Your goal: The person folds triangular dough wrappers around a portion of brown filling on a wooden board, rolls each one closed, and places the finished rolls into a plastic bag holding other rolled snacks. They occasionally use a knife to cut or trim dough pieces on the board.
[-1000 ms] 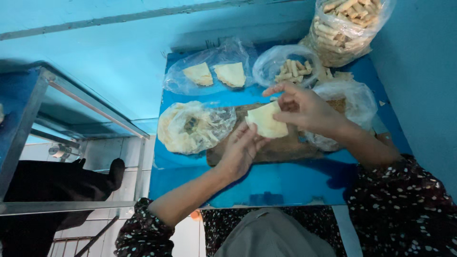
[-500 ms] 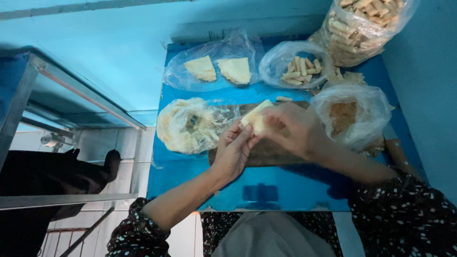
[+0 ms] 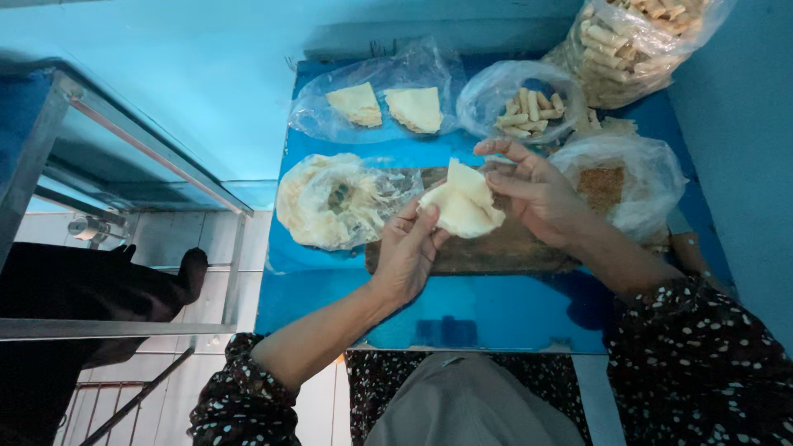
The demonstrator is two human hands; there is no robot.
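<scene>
Both hands hold a pale, thin pastry sheet [image 3: 462,206] folded into a loose cone above a dark wooden board [image 3: 496,248]. My left hand [image 3: 409,252] pinches its lower left edge. My right hand [image 3: 537,190] grips its right side, fingers over the top flap. To the right of the board sits a plastic bag of brown crumbly filling [image 3: 603,186]. Left of the board lies a bag holding a round stack of pastry sheets [image 3: 330,202].
All of this rests on a shiny blue table [image 3: 462,310]. At its back are a bag with two folded triangles [image 3: 388,107], a bag of short rolled sticks [image 3: 524,107] and a large bag of sticks [image 3: 636,41]. A metal-framed glass case [image 3: 124,149] stands left.
The flat square sheet has been folded into a cone shape between both hands. My right hand drew back from the bags toward the board, and the view has shifted slightly.
</scene>
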